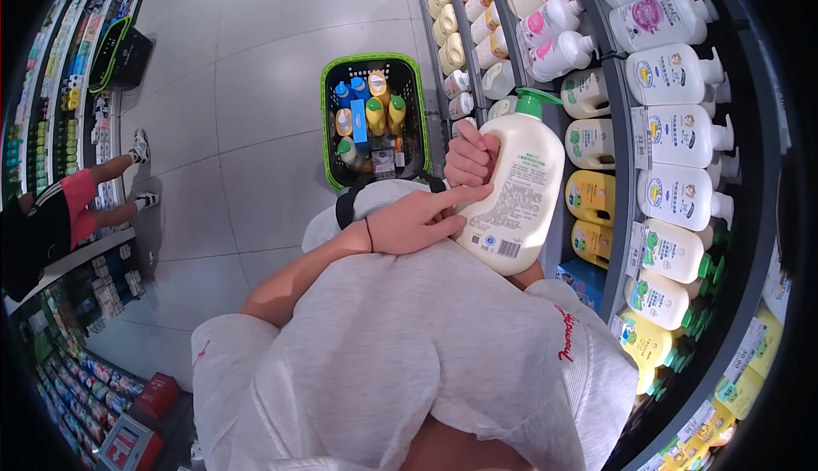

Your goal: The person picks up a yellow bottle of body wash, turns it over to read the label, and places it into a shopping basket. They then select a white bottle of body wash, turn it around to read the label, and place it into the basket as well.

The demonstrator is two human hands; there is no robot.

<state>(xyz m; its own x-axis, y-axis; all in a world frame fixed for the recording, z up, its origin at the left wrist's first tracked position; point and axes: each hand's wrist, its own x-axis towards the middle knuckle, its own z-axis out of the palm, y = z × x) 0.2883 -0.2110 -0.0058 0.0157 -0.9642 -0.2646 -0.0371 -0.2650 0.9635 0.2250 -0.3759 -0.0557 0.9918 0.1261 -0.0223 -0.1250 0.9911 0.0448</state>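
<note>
A large cream-coloured bottle (524,186) with a green pump top is held up, its printed back label and barcode facing the camera. My right hand (471,154) is wrapped round the bottle's handle on its left side, fingers curled. My left hand (419,218) reaches across from the left, its extended fingers touching the label's lower left edge. The thumb and index finger of that hand are apart. Behind the bottle, part of the right forearm is hidden.
A green-rimmed black basket (326,113) with several bottles and boxes stands on the tiled floor ahead. Shelves of pump bottles (677,134) line the right side. At the left, another person (77,203) stands by shelves, near a second black basket (128,58).
</note>
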